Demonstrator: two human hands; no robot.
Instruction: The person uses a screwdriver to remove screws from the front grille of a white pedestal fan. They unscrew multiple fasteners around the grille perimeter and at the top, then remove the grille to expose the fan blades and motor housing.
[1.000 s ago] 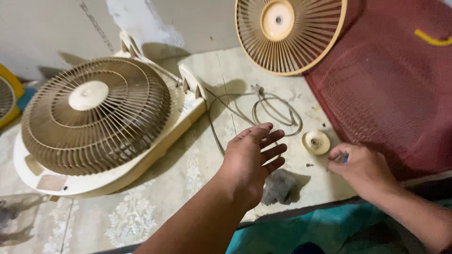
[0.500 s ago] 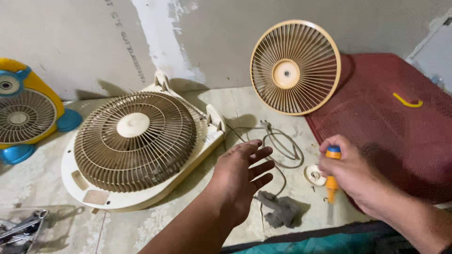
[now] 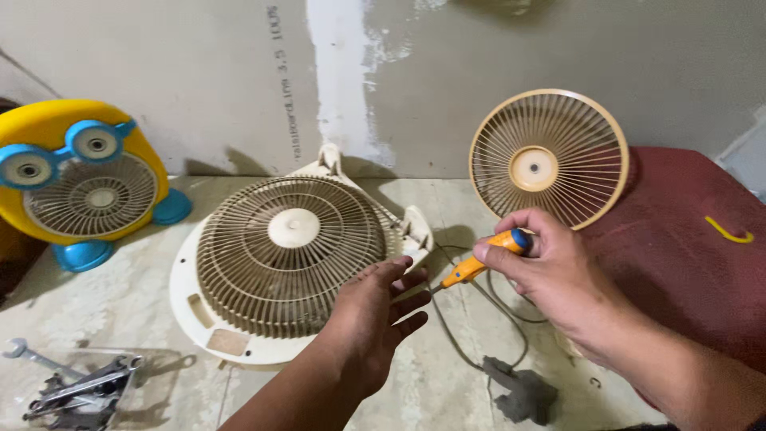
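Note:
A cream box fan (image 3: 291,267) lies face up on the floor, its round dusty grille uppermost. My left hand (image 3: 375,319) hovers open beside its right edge, fingers spread, holding nothing. My right hand (image 3: 546,267) grips an orange screwdriver (image 3: 483,259) with a blue cap, the tip pointing left toward the fan. A loose round cream grille (image 3: 546,156) leans against the wall behind my right hand. The fan's grey power cord (image 3: 467,335) loops over the floor between my hands.
A yellow and blue toy-shaped fan (image 3: 80,179) stands at the left by the wall. Wrenches and other tools (image 3: 76,387) lie at the lower left. A dark red mat (image 3: 694,255) with a yellow hook (image 3: 726,231) covers the right. A grey rag (image 3: 523,391) lies near the cord.
My right hand has lifted the orange screwdriver off the floor and brought it left toward the fan. My left hand stayed open near the fan's edge. The view tilted up.

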